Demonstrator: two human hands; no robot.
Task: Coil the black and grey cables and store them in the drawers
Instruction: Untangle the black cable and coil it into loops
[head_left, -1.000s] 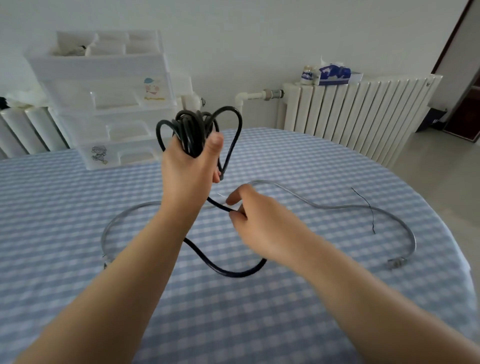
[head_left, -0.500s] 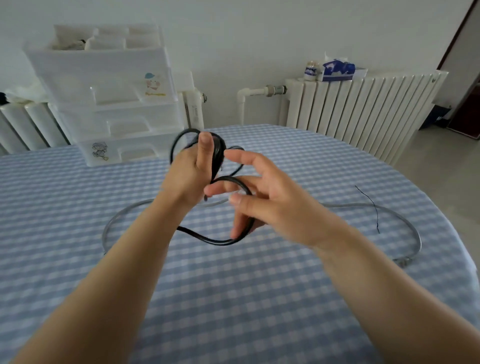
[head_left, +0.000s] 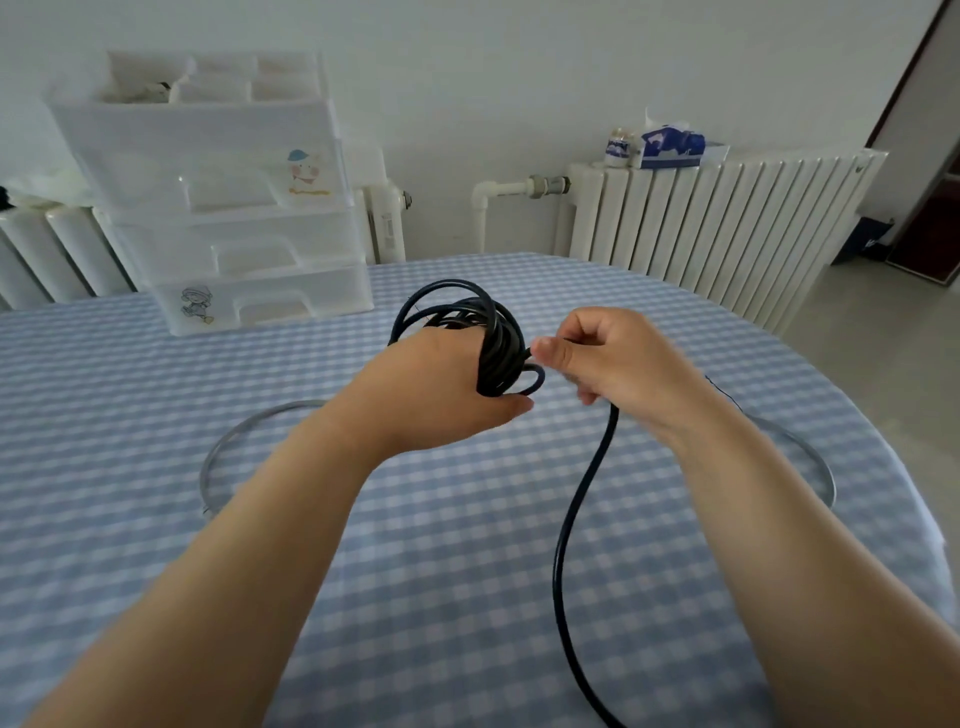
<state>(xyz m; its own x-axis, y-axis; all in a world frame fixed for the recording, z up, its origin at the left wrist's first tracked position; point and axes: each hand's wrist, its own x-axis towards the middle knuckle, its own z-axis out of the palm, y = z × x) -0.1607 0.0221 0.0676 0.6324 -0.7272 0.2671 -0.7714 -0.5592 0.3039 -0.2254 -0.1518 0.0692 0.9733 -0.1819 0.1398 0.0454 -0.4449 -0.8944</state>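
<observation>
One view, head cam: left hand (head_left: 441, 395) closed around the black cable (head_left: 485, 338) coil, held above the table (head_left: 156, 415). Right hand (head_left: 613, 358), just right of it, pinches the loose tail, which trails down toward the person. Grey cable (head_left: 228, 447) lies flat underneath; drawers (head_left: 249, 291) beyond, far left.

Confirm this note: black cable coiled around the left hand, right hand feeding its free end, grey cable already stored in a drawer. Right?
Not quite. In the head view the grey cable lies uncoiled on the table, not in the drawers. The rest holds: the black cable is coiled around the left hand and the right hand feeds it.
</observation>
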